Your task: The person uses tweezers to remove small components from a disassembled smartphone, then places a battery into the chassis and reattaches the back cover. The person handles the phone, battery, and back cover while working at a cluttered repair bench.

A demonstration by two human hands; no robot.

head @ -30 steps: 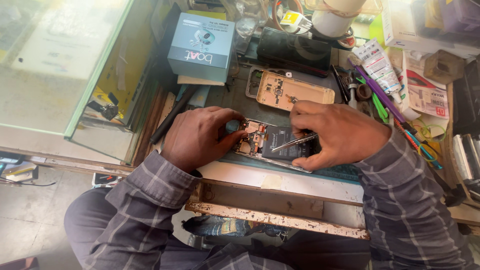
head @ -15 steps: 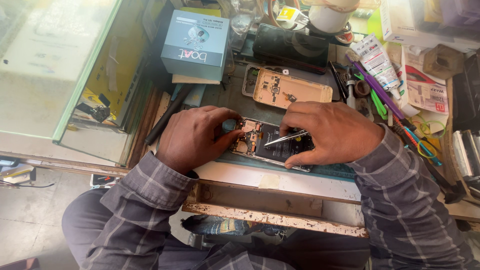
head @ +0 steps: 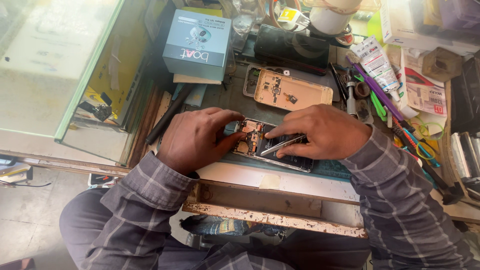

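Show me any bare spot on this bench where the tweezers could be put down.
Free: the pale front ledge below the opened phone, between both wrists. A smaller dark patch lies between the blue box and the gold back cover. Right of the right hand, tools and tubes crowd the bench.

Soft, even daylight fills the sharp, slightly wide-angle view, with pale glare on the glass case (head: 55, 65) at left and shadow under the bench (head: 280, 200).
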